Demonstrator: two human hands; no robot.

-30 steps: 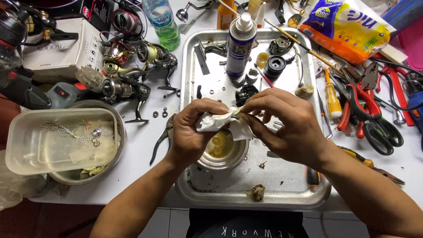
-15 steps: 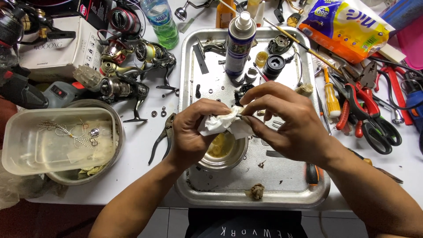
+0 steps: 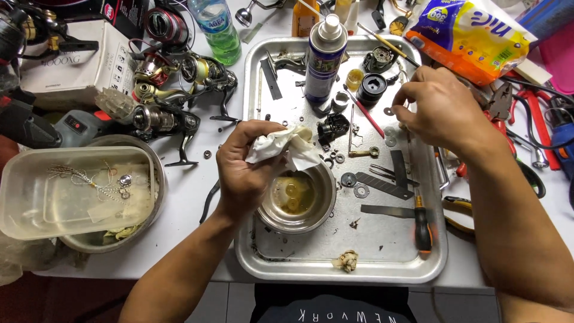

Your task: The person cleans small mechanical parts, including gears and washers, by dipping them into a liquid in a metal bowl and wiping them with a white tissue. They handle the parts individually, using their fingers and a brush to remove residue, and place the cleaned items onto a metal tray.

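Observation:
My left hand (image 3: 242, 170) grips a crumpled white tissue (image 3: 281, 146) just above a small steel bowl (image 3: 320, 218) that holds yellowish liquid and small round parts. My right hand (image 3: 439, 110) is over the right side of the metal tray (image 3: 382, 257), its fingertips pinched near small flat washers (image 3: 390, 136); whether it holds one I cannot tell. Gears, a brass key-like part (image 3: 363, 153) and a black reel piece (image 3: 333, 127) lie on the tray between my hands.
A spray can (image 3: 326, 57) stands at the tray's back. A screwdriver (image 3: 422, 227) lies on the tray at right. Several fishing reels (image 3: 173, 90) crowd the left, with a plastic tub (image 3: 72, 185) in a bowl. Pliers and scissors (image 3: 496, 143) lie at right.
My right hand left the tissue and moved up and right to the washers on the tray. My left hand drew slightly left, still clutching the tissue, uncovering the bowl and parts.

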